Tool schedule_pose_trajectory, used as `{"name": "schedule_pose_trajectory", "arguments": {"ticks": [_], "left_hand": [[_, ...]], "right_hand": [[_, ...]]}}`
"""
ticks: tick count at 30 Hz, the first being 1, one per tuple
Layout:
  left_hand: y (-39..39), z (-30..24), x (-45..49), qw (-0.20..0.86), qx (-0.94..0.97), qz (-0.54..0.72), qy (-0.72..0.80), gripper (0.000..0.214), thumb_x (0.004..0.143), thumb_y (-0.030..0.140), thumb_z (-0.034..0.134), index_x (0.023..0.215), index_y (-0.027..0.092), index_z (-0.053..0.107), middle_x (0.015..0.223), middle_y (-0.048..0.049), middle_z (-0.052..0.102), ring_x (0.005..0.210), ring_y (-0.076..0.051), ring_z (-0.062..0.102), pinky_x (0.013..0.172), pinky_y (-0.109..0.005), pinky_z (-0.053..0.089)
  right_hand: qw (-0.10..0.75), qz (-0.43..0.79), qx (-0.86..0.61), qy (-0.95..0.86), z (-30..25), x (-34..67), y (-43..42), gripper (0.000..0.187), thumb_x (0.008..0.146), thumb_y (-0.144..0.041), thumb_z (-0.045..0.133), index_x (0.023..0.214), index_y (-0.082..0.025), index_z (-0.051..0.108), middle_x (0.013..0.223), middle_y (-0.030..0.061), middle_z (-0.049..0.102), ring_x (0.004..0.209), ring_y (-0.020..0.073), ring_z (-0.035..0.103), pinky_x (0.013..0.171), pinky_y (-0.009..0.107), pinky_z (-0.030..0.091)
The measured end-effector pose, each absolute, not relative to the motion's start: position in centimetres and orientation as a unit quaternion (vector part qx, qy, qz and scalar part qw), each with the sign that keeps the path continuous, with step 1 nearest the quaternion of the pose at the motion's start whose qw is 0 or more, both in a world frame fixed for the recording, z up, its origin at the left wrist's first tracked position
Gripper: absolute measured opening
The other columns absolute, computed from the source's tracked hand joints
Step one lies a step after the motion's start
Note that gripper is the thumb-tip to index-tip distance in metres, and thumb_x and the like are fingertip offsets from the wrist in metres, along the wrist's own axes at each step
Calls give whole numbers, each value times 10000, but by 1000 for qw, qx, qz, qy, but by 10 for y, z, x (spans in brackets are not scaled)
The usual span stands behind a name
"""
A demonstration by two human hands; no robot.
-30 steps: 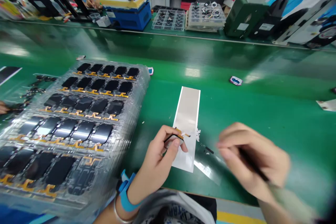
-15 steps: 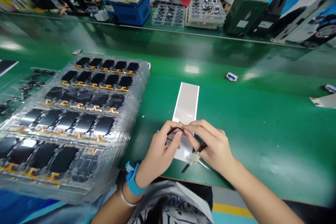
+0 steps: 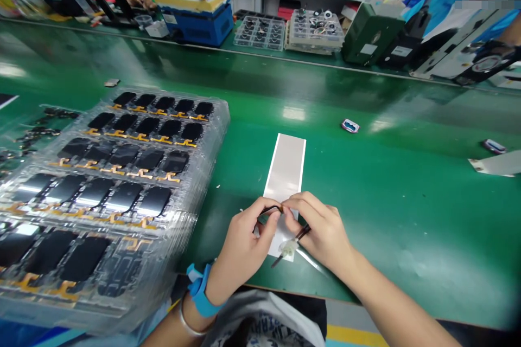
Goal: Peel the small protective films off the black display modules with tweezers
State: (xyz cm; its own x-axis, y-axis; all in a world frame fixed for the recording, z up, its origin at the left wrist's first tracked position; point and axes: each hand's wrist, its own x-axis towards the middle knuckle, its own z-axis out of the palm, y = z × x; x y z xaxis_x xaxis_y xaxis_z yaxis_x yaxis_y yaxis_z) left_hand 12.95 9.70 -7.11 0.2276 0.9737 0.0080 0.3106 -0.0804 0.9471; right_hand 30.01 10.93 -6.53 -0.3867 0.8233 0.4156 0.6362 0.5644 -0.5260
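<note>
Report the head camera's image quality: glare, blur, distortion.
Head view: white glare patches mark the glossy green workbench; the clear plastic tray of black screens blurs and bends toward the lower left; the left hand and right hand look fairly sharp.

The fingers [image 3: 266, 222] hide most of the small dark strip [image 3: 271, 210], too small to tell exactly; the left edge cuts off the stacked plastic trays [image 3: 211, 173].

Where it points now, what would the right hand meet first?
Probably the thin black strip pinched in the left hand, just ahead of the right hand; depth is unclear, they may already touch.
</note>
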Motion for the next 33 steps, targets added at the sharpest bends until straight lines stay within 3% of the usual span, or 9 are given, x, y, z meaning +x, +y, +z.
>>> {"name": "schedule_pose_trajectory", "arguments": {"ticks": [5, 9, 14, 19, 25, 28, 33], "left_hand": [[93, -65, 128, 507, 631, 375, 452, 109, 952, 190, 500, 915, 189, 602, 793, -11, 679, 679, -137, 604, 637, -227, 443], [89, -56, 126, 549, 686, 320, 354, 119, 897, 123, 516, 876, 181, 617, 777, -16, 689, 648, -131, 578, 626, -228, 440], [86, -57, 122, 586, 670, 300, 344, 80, 915, 156, 502, 939, 193, 569, 755, -11, 650, 628, -131, 579, 523, -214, 386], [84, -64, 120, 617, 599, 355, 367, 68, 971, 263, 483, 928, 211, 485, 754, -3, 614, 665, -143, 595, 584, -235, 429], [83, -62, 122, 634, 615, 310, 351, 22, 944, 192, 515, 962, 202, 523, 800, -15, 635, 701, -156, 639, 642, -252, 475], [84, -65, 122, 635, 544, 404, 370, 52, 991, 247, 485, 951, 214, 489, 809, -2, 614, 709, -129, 624, 652, -228, 474], [85, -75, 123, 635, 442, 482, 411, 123, 1027, 346, 459, 985, 235, 429, 678, 51, 553, 582, -77, 518, 520, -153, 390]], "right_hand": [[391, 342, -501, -693, -51, 304, 128, 127, 877, -230, 590, 766, -188, 635, 714, -5, 623, 474, 67, 465, 446, 213, 375], [358, 421, -485, -678, -46, 292, 157, 31, 772, -162, 653, 765, -190, 660, 778, 10, 689, 672, 123, 625, 575, 218, 476], [319, 449, -466, -693, -61, 274, 174, 140, 719, -89, 621, 766, -190, 706, 806, 21, 733, 781, 165, 686, 716, 277, 540], [333, 472, -488, -655, -67, 281, 163, 86, 798, -202, 623, 831, -181, 700, 824, 32, 737, 726, 151, 675, 621, 253, 531], [338, 522, -474, -623, -56, 277, 164, 176, 859, -316, 597, 855, -176, 703, 767, 40, 732, 699, 144, 673, 648, 272, 534], [342, 564, -464, -590, -49, 280, 159, 204, 844, -362, 648, 761, -177, 677, 721, 22, 695, 650, 124, 635, 602, 247, 502], [330, 674, -439, -493, -52, 289, 139, 247, 772, -397, 761, 730, -168, 678, 643, -11, 649, 518, 79, 534, 491, 207, 419]]}}
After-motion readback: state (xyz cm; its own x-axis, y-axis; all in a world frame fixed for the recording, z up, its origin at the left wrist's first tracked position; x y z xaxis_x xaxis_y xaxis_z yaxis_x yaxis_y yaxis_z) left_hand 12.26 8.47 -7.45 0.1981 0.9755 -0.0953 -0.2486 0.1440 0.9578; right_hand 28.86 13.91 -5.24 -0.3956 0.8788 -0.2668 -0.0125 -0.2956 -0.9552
